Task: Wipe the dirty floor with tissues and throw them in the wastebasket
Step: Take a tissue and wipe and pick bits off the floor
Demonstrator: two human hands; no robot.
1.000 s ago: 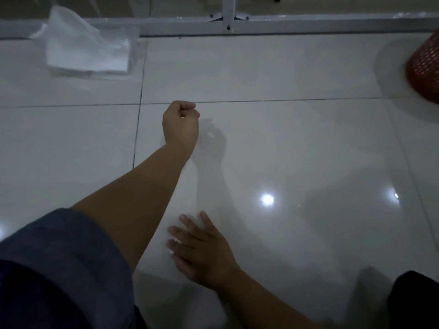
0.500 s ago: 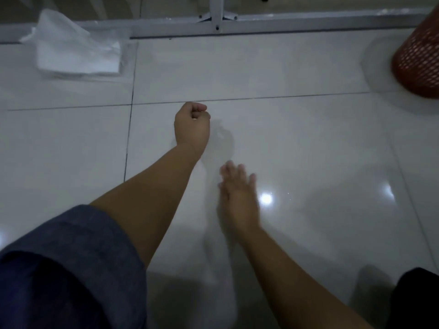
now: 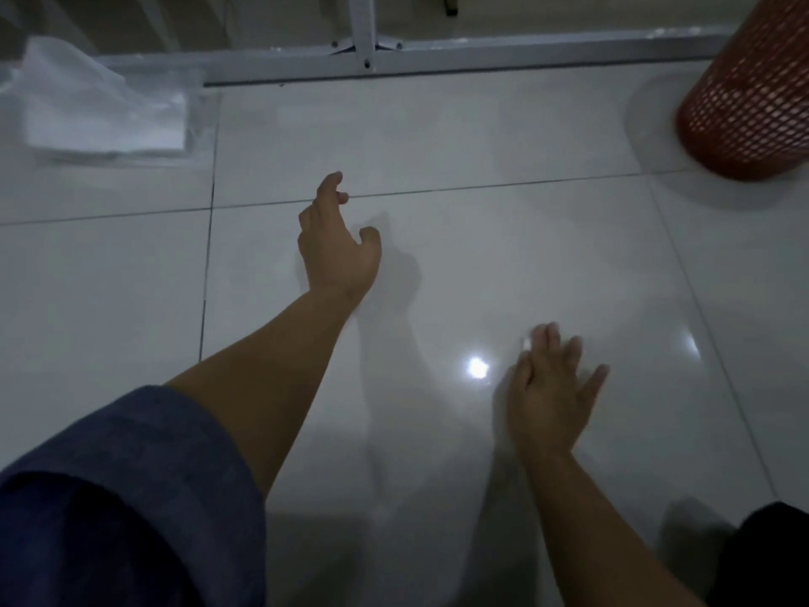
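My right hand point(image 3: 549, 396) lies flat on the glossy white tile floor point(image 3: 503, 256) at the lower right, fingers spread. A small white edge of tissue point(image 3: 525, 343) peeks out beside its fingertips; the rest is hidden under the palm. My left hand point(image 3: 335, 243) hovers over the middle tile, fingers apart and holding nothing. A pile of white tissues point(image 3: 105, 111) lies on the floor at the far left. The red mesh wastebasket point(image 3: 744, 94) stands at the far right, beyond my right hand.
A grey metal frame bar point(image 3: 459, 59) with an upright post runs along the floor at the back. My blue sleeve point(image 3: 122, 497) fills the lower left, and a dark knee point(image 3: 770, 558) shows at the lower right corner.
My left hand has gone from a fist to spread fingers. My right hand has slid across the floor from the lower middle to the right.
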